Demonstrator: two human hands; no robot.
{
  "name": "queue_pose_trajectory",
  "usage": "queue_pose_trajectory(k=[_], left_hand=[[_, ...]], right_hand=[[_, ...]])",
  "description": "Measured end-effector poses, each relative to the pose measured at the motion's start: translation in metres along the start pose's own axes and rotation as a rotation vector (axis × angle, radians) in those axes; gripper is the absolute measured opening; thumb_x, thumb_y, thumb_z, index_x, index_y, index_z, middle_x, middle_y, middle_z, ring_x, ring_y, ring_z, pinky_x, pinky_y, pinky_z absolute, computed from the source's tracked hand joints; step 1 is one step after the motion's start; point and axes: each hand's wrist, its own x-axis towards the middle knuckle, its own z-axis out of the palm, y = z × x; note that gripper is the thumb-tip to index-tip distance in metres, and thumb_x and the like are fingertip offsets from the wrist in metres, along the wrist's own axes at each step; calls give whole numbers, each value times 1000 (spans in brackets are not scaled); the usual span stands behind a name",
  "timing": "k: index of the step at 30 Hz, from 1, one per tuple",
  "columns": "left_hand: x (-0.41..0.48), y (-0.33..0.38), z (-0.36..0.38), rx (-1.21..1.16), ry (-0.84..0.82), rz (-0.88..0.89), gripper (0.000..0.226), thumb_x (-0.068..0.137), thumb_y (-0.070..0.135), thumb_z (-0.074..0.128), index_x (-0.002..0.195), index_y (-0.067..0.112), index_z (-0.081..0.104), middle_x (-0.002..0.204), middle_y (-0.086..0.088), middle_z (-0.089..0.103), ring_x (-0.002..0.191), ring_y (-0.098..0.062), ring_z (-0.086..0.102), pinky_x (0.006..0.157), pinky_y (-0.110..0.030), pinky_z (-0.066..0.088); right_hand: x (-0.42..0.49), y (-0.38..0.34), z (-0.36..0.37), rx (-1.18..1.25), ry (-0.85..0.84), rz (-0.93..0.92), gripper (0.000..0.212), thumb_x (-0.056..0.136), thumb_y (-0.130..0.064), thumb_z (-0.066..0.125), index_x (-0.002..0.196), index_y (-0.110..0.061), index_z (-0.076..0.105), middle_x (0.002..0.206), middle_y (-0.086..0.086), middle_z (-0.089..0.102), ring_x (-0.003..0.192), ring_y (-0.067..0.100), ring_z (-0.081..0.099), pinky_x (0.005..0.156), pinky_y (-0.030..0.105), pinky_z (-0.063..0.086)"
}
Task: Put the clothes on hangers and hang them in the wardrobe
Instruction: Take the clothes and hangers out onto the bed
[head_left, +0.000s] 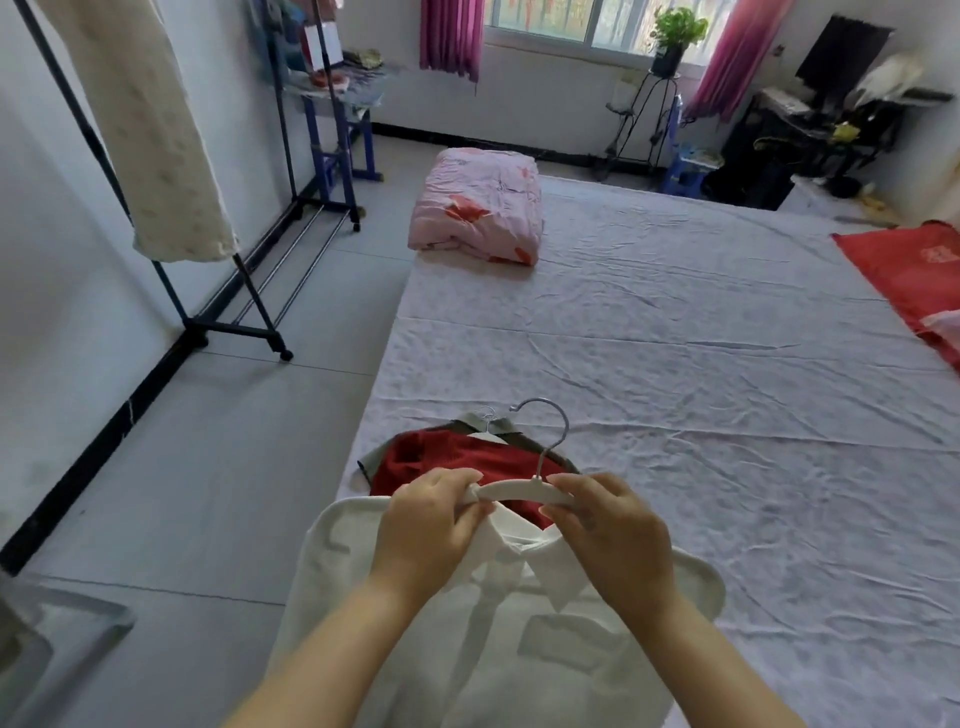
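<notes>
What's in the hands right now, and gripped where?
A white hanger: left hand pinches its left end, right hand its right arm, above the white shirt. The metal hook is free.

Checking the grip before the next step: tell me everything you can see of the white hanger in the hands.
The white hanger is a short, gently arched bar, plastic by its look, with a silver metal hook rising from its middle and curling left. It is held roughly level just above the collar of the white shirt lying on the bed. The left hand pinches its left end, the right hand its right end. Whether either end has entered the collar cannot be told.
</notes>
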Motion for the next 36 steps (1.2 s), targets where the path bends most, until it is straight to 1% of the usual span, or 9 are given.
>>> queue_pose_trajectory(k=[3,5,8,11,13,18,22,26,36], left_hand=[[41,-12,25,31,-28,-100,25,81,24,69,103,13,68,97,-3,69,90,-20,63,80,-33,49],[66,-23,41,37,-54,-153,28,84,25,65,110,15,65,104,0,67,98,-17,60,85,-26,44],[92,-40,60,83,-93,-220,37,86,23,61,123,17,56,121,4,59,113,-14,52,94,-22,37],[103,-55,72,145,-142,-290,41,88,25,59,127,18,51,127,5,52,120,-13,46,98,-23,35],[104,-62,79,167,-169,-326,41,88,25,58,128,18,51,128,4,51,120,-13,45,99,-22,33],[105,-68,89,207,-181,-357,40,88,23,60,127,20,53,126,2,53,117,-17,47,98,-25,34],[107,-67,90,231,-195,-363,38,89,24,58,126,22,53,125,4,53,117,-16,47,97,-26,35],[103,-64,78,266,-198,-393,40,91,29,54,129,22,49,129,5,49,120,-13,44,100,-28,36],[34,-65,-32,432,48,-593,39,92,32,50,129,19,50,128,0,51,115,-19,49,94,-30,40]], right_hand=[[41,34,30,-19,-75,3,32,56,-25,88,84,-28,73,76,-10,66,55,10,62,49,14,38],[66,57,53,-18,-149,39,27,64,-29,84,88,-30,73,80,-10,67,61,12,64,51,16,38],[102,91,93,-16,-404,164,30,85,-38,63,114,-36,62,109,-10,61,91,15,61,62,23,38],[125,116,127,47,-610,250,46,88,-32,60,131,-29,48,127,-3,50,111,19,52,80,27,40],[126,124,141,57,-667,248,48,88,-28,60,134,-24,46,132,1,47,117,20,49,90,28,40],[102,136,149,44,-781,203,44,89,-27,59,132,-22,48,130,0,47,119,17,45,95,25,39],[93,139,145,59,-826,208,44,90,-28,58,132,-21,48,131,-2,47,121,17,45,100,25,36],[102,126,142,62,-820,147,43,90,-29,57,132,-23,48,133,-4,46,122,15,44,97,26,40],[116,-4,143,126,-819,-258,43,92,-32,54,134,-24,46,134,-3,46,124,15,42,98,24,37]])
